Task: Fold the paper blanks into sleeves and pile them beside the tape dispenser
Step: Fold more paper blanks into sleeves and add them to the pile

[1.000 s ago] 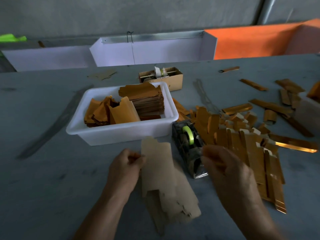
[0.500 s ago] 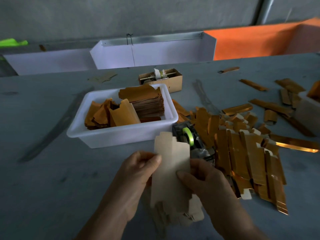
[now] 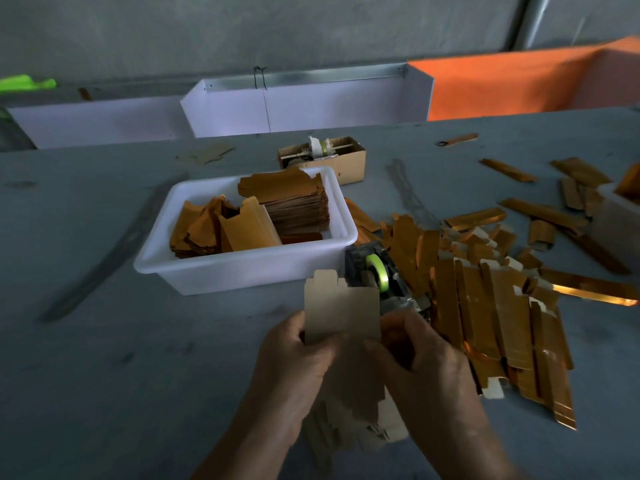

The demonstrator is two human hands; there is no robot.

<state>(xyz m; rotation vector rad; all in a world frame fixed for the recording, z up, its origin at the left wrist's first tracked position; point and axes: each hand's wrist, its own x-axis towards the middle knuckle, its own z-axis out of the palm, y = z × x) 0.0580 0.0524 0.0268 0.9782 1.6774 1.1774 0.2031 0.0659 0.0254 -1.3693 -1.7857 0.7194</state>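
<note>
While two hands, left hand (image 3: 298, 362) and right hand (image 3: 426, 365), pinch one pale tan die-cut paper blank (image 3: 341, 315) at lower centre, one green-roll tape dispenser (image 3: 379, 275) sits behind.

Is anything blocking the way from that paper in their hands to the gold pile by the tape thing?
Nothing visible. Both hands hold the paper blank just before the tape dispenser; the sleeve pile lies open to its right.

One tape dispenser (image 3: 381, 275), two hands (image 3: 301, 362), one tub (image 3: 242, 268)
</note>
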